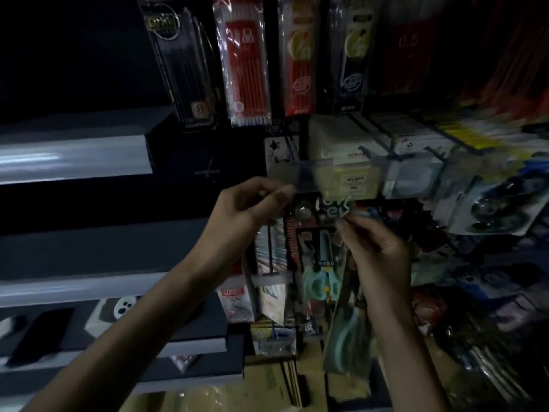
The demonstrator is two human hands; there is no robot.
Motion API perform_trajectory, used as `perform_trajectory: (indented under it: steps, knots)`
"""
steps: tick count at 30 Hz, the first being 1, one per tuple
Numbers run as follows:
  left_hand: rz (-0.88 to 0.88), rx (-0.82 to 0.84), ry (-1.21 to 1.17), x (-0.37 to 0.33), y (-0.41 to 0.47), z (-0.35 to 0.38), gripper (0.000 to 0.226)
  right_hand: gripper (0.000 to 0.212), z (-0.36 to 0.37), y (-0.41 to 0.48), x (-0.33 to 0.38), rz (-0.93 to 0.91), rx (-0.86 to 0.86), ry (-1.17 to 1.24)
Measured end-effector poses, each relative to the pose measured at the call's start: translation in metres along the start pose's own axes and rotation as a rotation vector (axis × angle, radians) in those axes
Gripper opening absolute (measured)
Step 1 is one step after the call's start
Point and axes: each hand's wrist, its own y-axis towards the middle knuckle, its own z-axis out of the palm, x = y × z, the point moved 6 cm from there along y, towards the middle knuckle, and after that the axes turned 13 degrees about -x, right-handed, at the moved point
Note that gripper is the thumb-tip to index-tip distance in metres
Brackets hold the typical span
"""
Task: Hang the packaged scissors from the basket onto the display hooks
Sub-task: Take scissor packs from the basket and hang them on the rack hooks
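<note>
**Scissors pack up at the rack, blurry shot**

Really dark and smeared frame, so take this with a grain of salt. The right hand [377, 248] is raised in front of the display with its fingers curled in, pinching the top end of the packaged scissors [347, 331]. The pack hangs down from that grip at a slight tilt, with the teal handles showing low in the pack.

Just behind it there's another scissors pack [319, 263] already on the rack, also with teal handles, under a clear label strip [300, 176].

The left hand [252, 203] is up at about the same height, a bit to the left. Its fingers are curled and the thumb and forefinger come together right by the left end of that strip, but I honestly can't tell whether it's gripping anything; it's too blurred.

Other stuff in view: pen packs [243, 63] hanging along the top and grey shelves [74, 156] off to the left.
</note>
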Motion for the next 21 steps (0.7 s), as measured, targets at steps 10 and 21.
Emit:
perform_trajectory:
  steps: [10, 21]
  knots:
    - [0.074, 0.073, -0.178, -0.018, 0.015, -0.015, 0.022, 0.007, 0.032, 0.002, 0.026, -0.13, 0.066, 0.027]
    - [0.144, 0.044, -0.082, -0.014, 0.013, -0.024, 0.027, 0.014, 0.061, 0.013, 0.031, -0.112, 0.009, 0.033]
